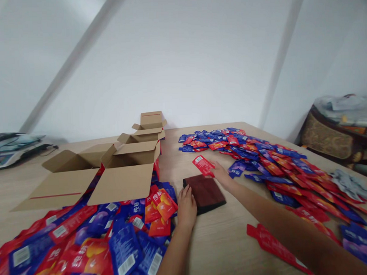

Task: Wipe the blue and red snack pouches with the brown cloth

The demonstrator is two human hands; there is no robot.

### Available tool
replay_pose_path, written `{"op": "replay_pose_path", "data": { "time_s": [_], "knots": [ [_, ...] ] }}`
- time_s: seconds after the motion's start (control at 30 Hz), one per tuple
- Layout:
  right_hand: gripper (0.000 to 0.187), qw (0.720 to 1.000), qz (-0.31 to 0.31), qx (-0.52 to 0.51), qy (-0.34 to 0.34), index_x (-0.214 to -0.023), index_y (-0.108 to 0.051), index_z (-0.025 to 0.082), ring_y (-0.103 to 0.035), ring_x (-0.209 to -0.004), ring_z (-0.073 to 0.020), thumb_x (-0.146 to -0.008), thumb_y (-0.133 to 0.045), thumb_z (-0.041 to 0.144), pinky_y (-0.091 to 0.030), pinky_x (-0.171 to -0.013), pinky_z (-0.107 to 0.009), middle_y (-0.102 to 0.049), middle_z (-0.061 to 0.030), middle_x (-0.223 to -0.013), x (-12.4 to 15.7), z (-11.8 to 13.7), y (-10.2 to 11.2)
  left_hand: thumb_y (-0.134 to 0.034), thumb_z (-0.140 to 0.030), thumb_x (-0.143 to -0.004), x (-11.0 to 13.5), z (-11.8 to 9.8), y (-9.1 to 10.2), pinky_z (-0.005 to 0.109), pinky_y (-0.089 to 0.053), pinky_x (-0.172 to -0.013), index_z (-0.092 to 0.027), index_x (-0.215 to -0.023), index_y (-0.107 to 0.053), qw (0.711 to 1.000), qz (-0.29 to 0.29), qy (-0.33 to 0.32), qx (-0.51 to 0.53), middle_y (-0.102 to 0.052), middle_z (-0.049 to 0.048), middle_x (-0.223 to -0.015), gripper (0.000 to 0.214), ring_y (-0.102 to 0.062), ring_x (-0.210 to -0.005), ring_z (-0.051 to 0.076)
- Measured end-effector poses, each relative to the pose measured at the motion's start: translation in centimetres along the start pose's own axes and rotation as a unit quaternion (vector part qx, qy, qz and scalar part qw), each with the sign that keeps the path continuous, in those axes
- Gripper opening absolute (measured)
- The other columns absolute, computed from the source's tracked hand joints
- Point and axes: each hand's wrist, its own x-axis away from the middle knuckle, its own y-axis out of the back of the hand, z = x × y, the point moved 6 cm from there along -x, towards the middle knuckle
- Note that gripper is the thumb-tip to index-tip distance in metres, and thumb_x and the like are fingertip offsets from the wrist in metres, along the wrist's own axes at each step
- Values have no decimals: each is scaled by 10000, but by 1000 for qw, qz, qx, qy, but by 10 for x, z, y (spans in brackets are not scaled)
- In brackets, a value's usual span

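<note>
My right hand (221,174) reaches forward and pinches a red packet (203,166) just above the far edge of a dark brown square block (205,192). My left hand (185,206) rests on the wooden table (218,241) with its fingers laid flat against the block's left edge. A heap of red and blue packets (85,247) lies to the left of that hand. Another spread of red and blue packets (276,166) lies right of my right arm.
Several open cardboard boxes (124,164) stand at the back left. A scale or device (10,149) sits at the far left edge. Grey packets (352,187) lie at the right; a patterned bag (332,135) stands beyond the table. White walls behind.
</note>
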Motion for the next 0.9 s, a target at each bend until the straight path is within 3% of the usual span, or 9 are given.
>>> {"op": "replay_pose_path", "data": {
  "time_s": [0.1,0.2,0.27,0.37,0.47,0.67,0.77,0.9],
  "knots": [
    [385,984,50,162,62,-1225,-491,156,-556,-1043,-198,-886,-319,220,-412,-921,-360,-609,-97,-1147,40,20,-13,-336,-109,-847,-1,-1,-1,401,-324,-1065,-92,-1223,-523,1000,1,-10,-3,-508,112,-1300,420,-418,-1225,219],
    [403,926,39,344,148,-1249,-495,126,-385,-1235,-227,-883,-362,232,-269,-1042,-376,-491,-142,-1301,61,40,-19,-331,-98,-843,-1,-1,-2,403,-318,-1067,-78,-1239,-506,1000,6,-17,-8,-502,126,-1304,434,-417,-1227,223],
    [447,902,42,390,177,-1322,-424,138,-287,-1303,-218,-892,-336,223,-232,-1059,-376,-384,-126,-1400,63,44,-30,-325,-95,-842,-1,-2,-3,408,-317,-1066,-66,-1246,-498,1000,7,-21,-15,-495,137,-1309,440,-411,-1233,228],
    [470,891,71,407,189,-1379,-346,163,-227,-1340,-201,-925,-255,247,-219,-1062,-390,-308,-91,-1453,56,36,-56,-324,-92,-840,0,-2,-4,413,-324,-1062,-89,-1263,-485,999,5,-34,-20,-492,128,-1316,453,-401,-1246,224],
    [479,892,56,415,169,-1389,-326,148,-222,-1345,-206,-938,-212,262,-196,-1068,-405,-284,-98,-1462,44,22,-74,-331,-102,-841,0,0,-6,425,-333,-1055,-82,-1250,-497,999,6,-38,-27,-495,141,-1313,442,-394,-1255,231],
    [479,893,39,431,120,-1368,-366,125,-218,-1347,-213,-934,-219,266,-181,-1071,-409,-280,-117,-1458,30,10,-73,-320,-107,-849,1,1,-7,437,-339,-1048,-64,-1232,-512,998,14,-33,-45,-487,152,-1323,430,-398,-1255,241],
    [498,891,60,434,120,-1365,-370,90,-194,-1356,-217,-931,-225,287,-156,-1085,-399,-282,-126,-1455,45,7,-67,-315,-109,-853,2,-2,-6,415,-338,-1051,-43,-1235,-506,997,24,-34,-59,-484,157,-1325,432,-403,-1252,240],
    [588,890,101,424,129,-1373,-346,53,-188,-1356,-253,-913,-276,410,-179,-1086,-396,-260,-161,-1456,85,4,-62,-308,-86,-842,2,-5,-5,423,-320,-1059,-23,-1234,-501,997,23,-27,-76,-477,170,-1329,442,-394,-1257,245]
  ]
}}
